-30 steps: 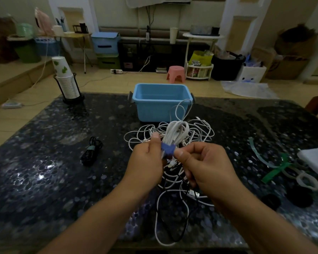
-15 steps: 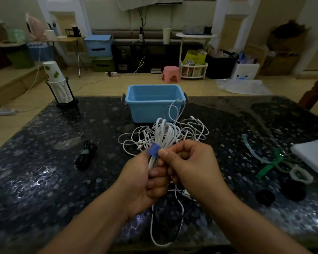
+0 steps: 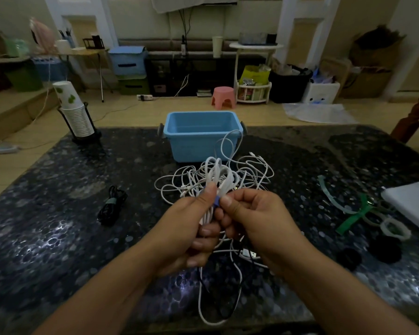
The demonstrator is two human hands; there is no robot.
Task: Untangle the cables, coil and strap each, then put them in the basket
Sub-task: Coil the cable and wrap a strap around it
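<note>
At the centre of the frame a coiled white cable [image 3: 217,176] is held above the dark speckled table [image 3: 58,238]. The lower part of the coil is gripped in the curled fingers of the left hand [image 3: 191,228], with the thumb raised against a blue strap [image 3: 216,201] wrapped around the bundle. The strap is pinched from the other side by the thumb and forefinger of the right hand [image 3: 254,221]. Behind and below the hands a tangle of white cables [image 3: 252,175] is spread over the table, with loose loops trailing toward the bottom edge. Just beyond the tangle, at upper centre, a blue basket [image 3: 201,141] is seen, with one white loop rising in front of its wall. At left centre a strapped black cable [image 3: 111,205] lies well apart. At the right, green straps [image 3: 348,218] are scattered.
</note>
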